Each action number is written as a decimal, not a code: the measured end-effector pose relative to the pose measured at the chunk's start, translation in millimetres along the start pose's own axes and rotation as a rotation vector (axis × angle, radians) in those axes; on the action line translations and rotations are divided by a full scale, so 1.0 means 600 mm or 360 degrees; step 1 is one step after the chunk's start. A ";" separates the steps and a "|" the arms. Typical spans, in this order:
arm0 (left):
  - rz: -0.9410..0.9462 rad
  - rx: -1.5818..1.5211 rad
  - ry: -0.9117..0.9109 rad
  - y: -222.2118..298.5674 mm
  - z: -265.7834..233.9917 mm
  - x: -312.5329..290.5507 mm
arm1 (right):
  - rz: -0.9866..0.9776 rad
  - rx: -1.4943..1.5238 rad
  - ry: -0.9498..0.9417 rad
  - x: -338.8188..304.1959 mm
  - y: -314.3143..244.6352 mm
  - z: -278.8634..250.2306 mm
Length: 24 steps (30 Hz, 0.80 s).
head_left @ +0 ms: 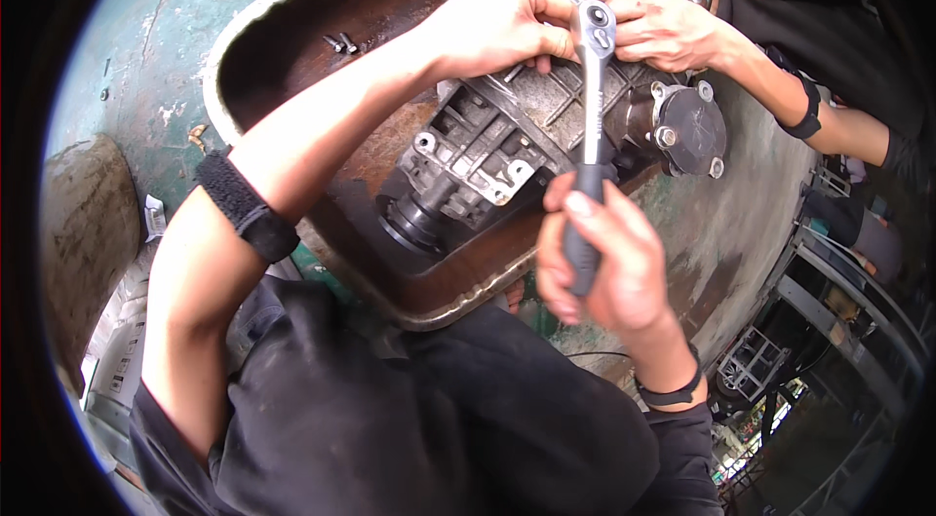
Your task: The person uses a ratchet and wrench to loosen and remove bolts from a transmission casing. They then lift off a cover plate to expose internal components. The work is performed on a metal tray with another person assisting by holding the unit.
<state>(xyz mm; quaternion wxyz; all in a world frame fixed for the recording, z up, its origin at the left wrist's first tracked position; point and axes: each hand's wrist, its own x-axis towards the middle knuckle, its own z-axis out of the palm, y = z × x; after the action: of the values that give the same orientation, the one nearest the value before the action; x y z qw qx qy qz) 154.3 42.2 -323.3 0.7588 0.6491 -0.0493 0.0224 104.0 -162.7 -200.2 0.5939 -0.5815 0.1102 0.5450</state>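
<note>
My right hand (614, 258) is wrapped round the black handle of a ratchet wrench (594, 116), which points away from me over the gearbox housing (541, 102). At the wrench's chromed head, my left hand (507, 24) is closed, with thumb and fingers pinched against its left side. The socket end below the head is hidden. From the right, another person's hand (668, 32) reaches in and touches the other side of the head. The ribbed grey metal housing lies in a rusty tray (429, 311) with a raised rim.
Several loose bolts (341, 43) lie in the tray, left of the housing. A round flange cover (690, 129) with bolts sticks out on the housing's right. The tray rests on a worn green surface (146, 58). A metal frame (838, 311) stands at the far right.
</note>
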 end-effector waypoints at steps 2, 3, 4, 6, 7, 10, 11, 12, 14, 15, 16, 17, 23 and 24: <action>0.0047 0.0045 0.0033 -0.003 -0.001 0.002 | -0.0018 0.0023 0.0072 0.016 0.023 0.022; 0.0039 0.0072 0.0040 -0.005 -0.002 0.004 | -0.0109 0.0086 -0.0060 0.026 0.032 0.034; 0.0143 0.0081 0.0050 -0.008 -0.003 0.005 | -0.0100 0.0154 -0.0025 0.039 0.039 0.045; 0.0277 0.0324 0.0034 -0.015 -0.006 0.009 | -0.0126 0.0355 -0.0158 0.069 0.050 0.071; 0.0176 0.0298 -0.0005 -0.018 -0.008 0.010 | -0.0159 0.0502 -0.0272 0.084 0.054 0.083; -0.0037 -0.0008 -0.0045 -0.026 -0.012 0.010 | -0.0203 0.0635 -0.0197 0.143 0.056 0.134; -0.0015 -0.0034 -0.0036 -0.027 -0.011 0.009 | -0.0298 0.0581 -0.0263 0.157 0.055 0.141; -0.0078 0.0060 -0.0083 -0.027 -0.013 0.008 | -0.0340 0.0554 -0.0221 0.163 0.055 0.143; -0.0073 0.0039 -0.0023 -0.026 -0.011 0.006 | -0.0333 0.0485 -0.0202 0.161 0.058 0.131; -0.0082 0.0030 0.0011 -0.025 -0.010 0.004 | -0.0186 0.0374 -0.0183 0.151 0.062 0.119; -0.0162 0.0136 0.0083 -0.024 -0.008 0.002 | -0.0167 0.0393 -0.0229 0.133 0.065 0.100; -0.0112 0.0216 0.0063 -0.023 -0.007 0.002 | -0.0205 0.0356 -0.0351 0.113 0.064 0.076; 0.0397 0.0541 0.0129 -0.026 0.005 0.000 | 0.0042 -0.0004 -0.0132 0.030 0.017 0.026; 0.0166 0.0399 0.0137 -0.026 0.005 -0.004 | 0.0213 -0.0073 -0.0074 0.021 -0.015 0.015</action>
<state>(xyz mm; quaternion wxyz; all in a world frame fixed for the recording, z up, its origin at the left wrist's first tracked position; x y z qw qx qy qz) 153.0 36.8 -338.2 0.6709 0.7338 -0.0471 0.0957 111.0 -146.6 -202.1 0.5450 -0.5735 0.1223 0.5992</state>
